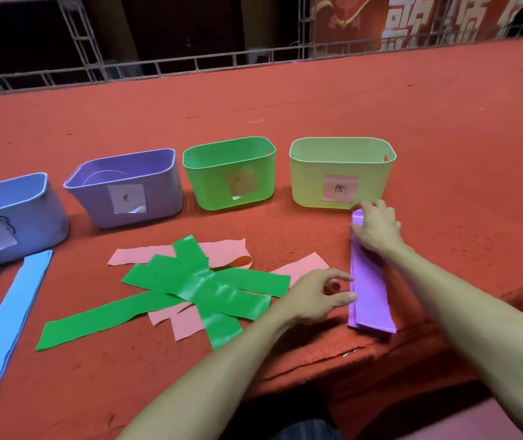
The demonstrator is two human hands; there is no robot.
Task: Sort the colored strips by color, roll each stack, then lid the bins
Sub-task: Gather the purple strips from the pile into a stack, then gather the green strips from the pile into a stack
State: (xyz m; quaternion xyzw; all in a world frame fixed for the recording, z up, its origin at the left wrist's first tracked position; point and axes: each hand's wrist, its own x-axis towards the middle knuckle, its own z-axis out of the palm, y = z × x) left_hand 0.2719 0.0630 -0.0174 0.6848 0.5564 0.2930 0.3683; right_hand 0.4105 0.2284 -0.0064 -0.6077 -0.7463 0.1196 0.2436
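Purple stack (370, 293), held by left hand (311, 296) and right hand (377, 228), borders table edge (428, 323).

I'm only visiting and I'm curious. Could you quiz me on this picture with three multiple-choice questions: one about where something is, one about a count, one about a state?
1. Where is the purple stack?
A) inside a bin
B) held up in the air
C) flat on the red surface, in front of the yellow bin

2. How many bins stand in the row?
A) four
B) two
C) six

3. Are the bins lidded?
A) all of them
B) none of them
C) only one

Answers:
1 C: the stack lies flat before the yellow bin, with the right hand holding its far end.
2 A: blue bin, purple bin, green bin, yellow bin.
3 B: every bin's top is open.
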